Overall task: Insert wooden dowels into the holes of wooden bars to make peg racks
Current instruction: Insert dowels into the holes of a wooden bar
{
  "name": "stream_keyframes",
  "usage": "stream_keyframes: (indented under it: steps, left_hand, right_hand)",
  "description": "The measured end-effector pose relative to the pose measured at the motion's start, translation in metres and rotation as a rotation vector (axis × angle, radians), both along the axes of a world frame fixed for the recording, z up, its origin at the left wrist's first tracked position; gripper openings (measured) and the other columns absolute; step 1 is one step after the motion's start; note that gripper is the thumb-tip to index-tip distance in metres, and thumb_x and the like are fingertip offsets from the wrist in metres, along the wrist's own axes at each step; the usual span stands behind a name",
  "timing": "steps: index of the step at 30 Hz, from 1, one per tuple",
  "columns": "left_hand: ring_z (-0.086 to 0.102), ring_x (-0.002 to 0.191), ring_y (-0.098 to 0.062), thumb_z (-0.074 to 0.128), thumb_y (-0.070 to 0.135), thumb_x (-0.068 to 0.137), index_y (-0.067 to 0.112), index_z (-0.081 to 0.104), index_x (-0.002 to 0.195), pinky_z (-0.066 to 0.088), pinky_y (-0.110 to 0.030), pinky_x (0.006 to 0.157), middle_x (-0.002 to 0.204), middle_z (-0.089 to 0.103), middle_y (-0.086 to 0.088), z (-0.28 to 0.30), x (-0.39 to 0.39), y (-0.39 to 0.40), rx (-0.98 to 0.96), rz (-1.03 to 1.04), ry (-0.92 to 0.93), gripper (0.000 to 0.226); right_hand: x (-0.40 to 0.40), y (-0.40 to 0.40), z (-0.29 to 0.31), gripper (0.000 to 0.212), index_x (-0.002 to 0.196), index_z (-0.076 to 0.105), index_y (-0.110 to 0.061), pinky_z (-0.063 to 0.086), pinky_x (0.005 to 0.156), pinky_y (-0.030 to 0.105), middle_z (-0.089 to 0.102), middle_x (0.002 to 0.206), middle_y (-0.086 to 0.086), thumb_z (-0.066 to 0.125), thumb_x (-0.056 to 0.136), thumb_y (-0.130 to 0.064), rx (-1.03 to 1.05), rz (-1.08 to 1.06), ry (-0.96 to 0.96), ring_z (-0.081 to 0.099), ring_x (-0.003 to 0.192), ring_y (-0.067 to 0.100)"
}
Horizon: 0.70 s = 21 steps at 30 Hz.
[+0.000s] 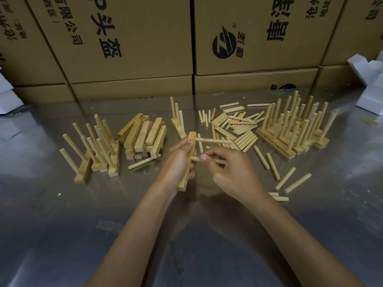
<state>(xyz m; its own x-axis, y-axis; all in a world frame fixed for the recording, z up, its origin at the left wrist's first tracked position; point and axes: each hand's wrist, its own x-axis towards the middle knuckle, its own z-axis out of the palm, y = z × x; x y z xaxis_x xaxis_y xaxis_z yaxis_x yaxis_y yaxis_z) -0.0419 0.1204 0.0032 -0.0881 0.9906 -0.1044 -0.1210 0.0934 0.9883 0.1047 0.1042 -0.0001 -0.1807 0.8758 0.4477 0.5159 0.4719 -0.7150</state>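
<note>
My left hand (178, 160) grips a wooden bar (186, 175) held upright and slightly tilted above the table. One dowel (213, 140) sticks out to the right from the bar's upper hole. My right hand (230, 169) pinches a second dowel (196, 159), whose left end meets the bar near its middle. Loose dowels (238, 127) lie in a heap behind my right hand. A stack of bare bars (145, 136) lies behind my left hand.
Finished peg racks stand at the left (97, 150), at the right (294, 129), and one at the middle back (177, 119). Stray dowels (290, 179) lie at the right. Cardboard boxes (248, 38) wall the back of the metal table (62, 224). White foam pieces (371, 94) sit far right.
</note>
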Motion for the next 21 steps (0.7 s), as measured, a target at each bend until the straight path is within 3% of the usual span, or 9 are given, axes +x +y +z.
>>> stream_keyframes:
  steps: [4,7,9,11,13,16,21]
  left_hand:
    - [0.048,0.058,-0.012,0.045,0.027,0.105,0.015,0.061,0.126,0.040,-0.024,0.041,0.077,0.053,-0.002,0.008,-0.016,0.002,-0.044,0.138,-0.054,0.029]
    - [0.047,0.052,-0.011,0.046,0.025,0.104,0.012,0.062,0.112,0.040,-0.021,0.037,0.071,0.052,-0.001,0.017,-0.039,0.002,-0.071,0.215,-0.245,0.022]
    - [0.045,0.053,-0.011,0.044,0.023,0.105,0.008,0.058,0.113,0.036,-0.020,0.036,0.074,0.050,-0.003,0.023,-0.054,0.002,-0.028,0.191,-0.372,0.022]
    - [0.043,0.053,-0.011,0.040,0.022,0.105,0.007,0.056,0.110,0.033,-0.019,0.035,0.073,0.050,-0.004,0.027,-0.064,0.000,0.023,0.160,-0.452,0.022]
    - [0.042,0.052,-0.012,0.039,0.021,0.105,0.007,0.054,0.106,0.032,-0.018,0.036,0.071,0.050,-0.004,0.030,-0.067,-0.002,0.047,0.141,-0.497,0.021]
    - [0.041,0.052,-0.011,0.038,0.021,0.105,0.007,0.054,0.109,0.031,-0.018,0.036,0.072,0.050,-0.004,0.032,-0.069,-0.003,0.081,0.140,-0.534,0.021]
    - [0.041,0.052,-0.010,0.038,0.023,0.105,0.006,0.057,0.115,0.033,-0.018,0.034,0.071,0.050,-0.002,0.032,-0.086,-0.003,0.104,0.176,-0.609,0.027]
  right_hand:
    - [-0.001,-0.002,0.006,0.017,0.106,0.067,-0.025,0.045,0.080,0.024,0.063,0.098,-0.017,0.058,0.095,-0.035,0.186,-0.115,0.133,0.057,0.097,0.006]
    - [0.000,-0.004,0.004,0.013,0.097,0.066,-0.023,0.047,0.074,0.030,0.062,0.091,-0.015,0.054,0.094,-0.026,0.247,-0.210,0.180,0.056,0.087,0.009]
    - [-0.008,-0.007,-0.004,0.015,0.099,0.067,-0.024,0.051,0.073,0.035,0.065,0.092,-0.014,0.055,0.093,-0.021,0.171,-0.147,-0.022,0.058,0.082,0.009]
    - [-0.028,-0.012,-0.011,0.024,0.113,0.066,-0.027,0.051,0.079,0.034,0.067,0.106,-0.010,0.053,0.093,-0.023,0.117,-0.018,-0.328,0.063,0.092,0.014]
    - [-0.058,-0.007,-0.013,0.025,0.115,0.061,-0.025,0.046,0.073,0.035,0.068,0.112,-0.001,0.050,0.092,-0.025,0.132,0.085,-0.557,0.064,0.099,0.025]
    - [-0.108,0.008,-0.002,0.015,0.102,0.060,-0.016,0.032,0.066,0.033,0.068,0.106,0.009,0.051,0.093,-0.023,0.129,0.160,-0.720,0.064,0.096,0.032]
    - [-0.146,0.031,-0.002,0.023,0.114,0.061,-0.016,0.034,0.072,0.032,0.067,0.115,0.005,0.046,0.097,-0.022,0.107,0.146,-0.867,0.064,0.106,0.026]
